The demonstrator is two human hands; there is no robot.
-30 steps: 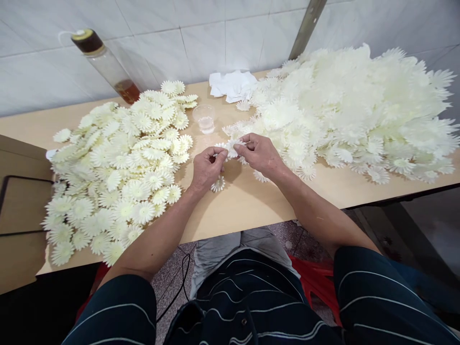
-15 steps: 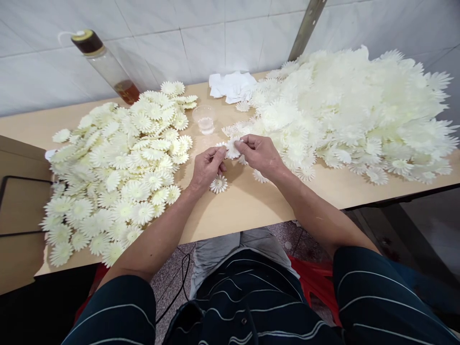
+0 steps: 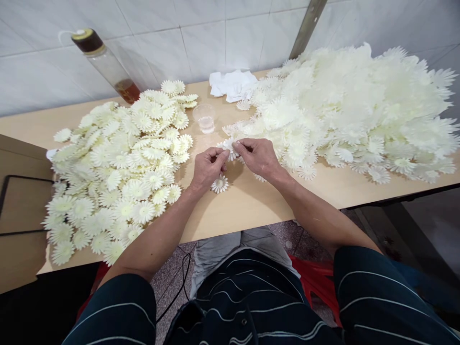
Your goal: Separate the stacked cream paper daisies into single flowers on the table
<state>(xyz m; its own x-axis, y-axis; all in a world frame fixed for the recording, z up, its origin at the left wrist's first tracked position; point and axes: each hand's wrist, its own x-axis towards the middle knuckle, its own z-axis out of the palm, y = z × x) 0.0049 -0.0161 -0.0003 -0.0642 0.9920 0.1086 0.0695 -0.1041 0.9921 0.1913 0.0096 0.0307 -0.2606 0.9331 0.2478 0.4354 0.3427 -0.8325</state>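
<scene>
Between my hands is a white artificial flower with narrow petals. My left hand pinches its left side between thumb and fingers, while my right hand pinches its right edge. Fingertips hide parts of it, so I cannot tell whether it is one layer or several. Just below my left hand a single daisy-like flower head lies on the table. Close behind my right hand spreads a big heap of pale petal pieces. To the left lies another pile of cream flower heads.
A small clear plastic cup holding some liquid stands behind my hands. Crumpled white tissue lies near the tiled wall. A tall bottle of brown liquid stands at back left. A cardboard box is at the left edge.
My hands have drawn slightly closer together around the white flower, the right thumb shifting a little left. The piles stay as they were.
</scene>
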